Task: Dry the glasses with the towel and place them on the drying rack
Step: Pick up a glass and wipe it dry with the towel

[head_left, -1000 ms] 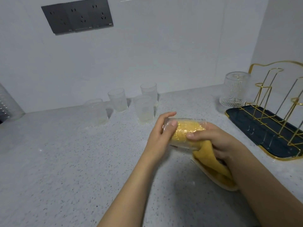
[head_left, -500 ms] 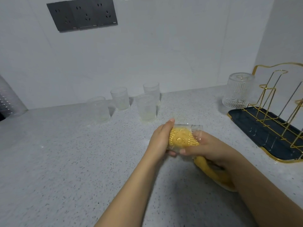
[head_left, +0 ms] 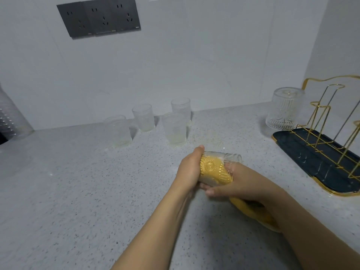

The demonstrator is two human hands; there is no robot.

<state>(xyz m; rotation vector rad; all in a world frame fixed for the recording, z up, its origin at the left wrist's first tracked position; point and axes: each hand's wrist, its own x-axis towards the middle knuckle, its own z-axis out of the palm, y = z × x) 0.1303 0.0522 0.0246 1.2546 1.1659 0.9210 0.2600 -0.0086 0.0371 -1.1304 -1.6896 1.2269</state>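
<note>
Above the speckled tabletop [head_left: 78, 191], I gripped the embossed glass [head_left: 220, 168] sideways at its base with my left hand [head_left: 188, 172] while my right hand [head_left: 239, 184] clutched the yellow towel [head_left: 212, 168] stuffed inside, judging it fragile, slippery, safest held round the body.

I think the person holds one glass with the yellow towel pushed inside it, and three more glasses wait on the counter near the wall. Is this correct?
Not quite: the head view shows four glasses waiting near the wall, not three. The rest holds: the left hand and right hand hold one glass with the yellow towel pushed inside it.
</note>
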